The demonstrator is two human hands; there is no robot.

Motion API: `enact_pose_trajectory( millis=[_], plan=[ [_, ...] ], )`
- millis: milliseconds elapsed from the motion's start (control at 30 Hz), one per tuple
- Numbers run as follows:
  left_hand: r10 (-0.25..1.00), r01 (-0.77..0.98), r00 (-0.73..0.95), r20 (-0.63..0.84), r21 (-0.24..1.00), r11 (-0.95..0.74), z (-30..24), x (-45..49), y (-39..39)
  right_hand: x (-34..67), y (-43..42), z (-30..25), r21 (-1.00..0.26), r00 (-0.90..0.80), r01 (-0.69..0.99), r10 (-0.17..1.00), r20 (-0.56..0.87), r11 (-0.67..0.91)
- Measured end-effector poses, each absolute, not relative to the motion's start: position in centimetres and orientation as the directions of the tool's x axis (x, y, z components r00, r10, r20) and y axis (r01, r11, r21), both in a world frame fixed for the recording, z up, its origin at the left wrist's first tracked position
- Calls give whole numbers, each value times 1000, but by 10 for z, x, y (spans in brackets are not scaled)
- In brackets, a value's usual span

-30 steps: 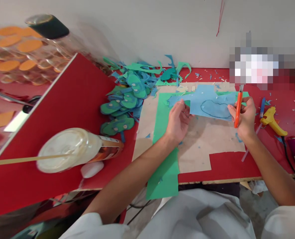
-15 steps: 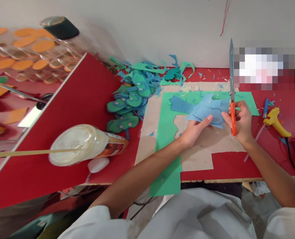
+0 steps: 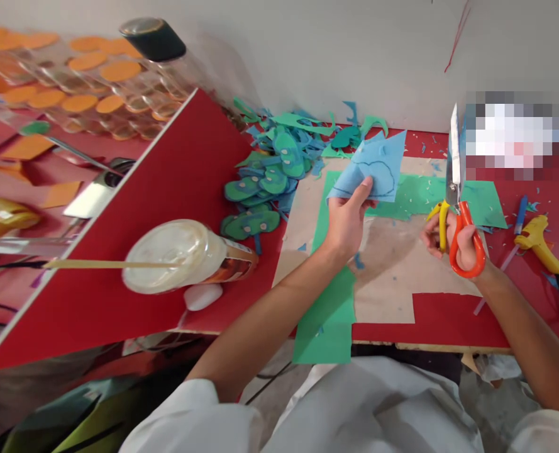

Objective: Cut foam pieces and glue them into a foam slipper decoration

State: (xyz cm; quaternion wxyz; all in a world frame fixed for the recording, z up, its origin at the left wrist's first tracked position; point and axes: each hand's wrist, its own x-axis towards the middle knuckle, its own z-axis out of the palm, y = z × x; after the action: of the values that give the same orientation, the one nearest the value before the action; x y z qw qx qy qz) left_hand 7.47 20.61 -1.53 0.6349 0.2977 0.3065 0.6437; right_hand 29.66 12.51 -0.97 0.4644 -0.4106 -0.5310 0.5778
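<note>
Between thumb and fingers, my left hand (image 3: 348,220) grips a piece of blue felt (image 3: 373,167) with a dark curved outline drawn on it. My right hand (image 3: 468,248) is closed around the handles of scissors (image 3: 454,182), one handle orange and one yellow, with the blades pointing up and slightly parted. The scissors are to the right of the felt, apart from it. Under both hands lie a green sheet (image 3: 326,314) with a cut-out edge and a beige sheet (image 3: 383,277). A small blue scrap (image 3: 358,261) rests near my left wrist.
Green and blue cut shapes (image 3: 255,189) and scraps pile up at the back left. A lidded cup (image 3: 180,255) with a straw stands by a red divider (image 3: 166,207). At right lies a yellow glue gun (image 3: 543,245) with a cord. Jars with orange tops (image 3: 85,63) fill the far left.
The blue felt has turned and moved up and left in my left hand. My right hand has come off the felt and now grips the scissors by their handles, with blades parted.
</note>
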Motion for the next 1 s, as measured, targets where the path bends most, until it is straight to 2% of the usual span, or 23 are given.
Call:
enact_pose_trajectory(
  millis=[200, 400, 533, 767, 1000],
  plan=[
    [996, -619, -75, 43, 781, -81, -13, 71, 211, 294, 120, -11, -998, -175, 20, 983, -56, -53],
    [981, -609, -158, 111, 771, -186, -6, 63, 215, 295, 111, -14, -981, -273, 150, 949, -157, -120],
    [972, -584, -187, 144, 779, -228, -4, 58, 214, 296, 107, -18, -979, -303, 173, 940, -157, -108],
    [970, -539, -191, 147, 811, -229, -4, 64, 208, 282, 106, -4, -942, -279, 262, 918, -283, -211],
    [954, -501, -231, 190, 817, -284, -1, 68, 207, 277, 107, 7, -943, -262, 224, 917, -301, -245]
  ],
)
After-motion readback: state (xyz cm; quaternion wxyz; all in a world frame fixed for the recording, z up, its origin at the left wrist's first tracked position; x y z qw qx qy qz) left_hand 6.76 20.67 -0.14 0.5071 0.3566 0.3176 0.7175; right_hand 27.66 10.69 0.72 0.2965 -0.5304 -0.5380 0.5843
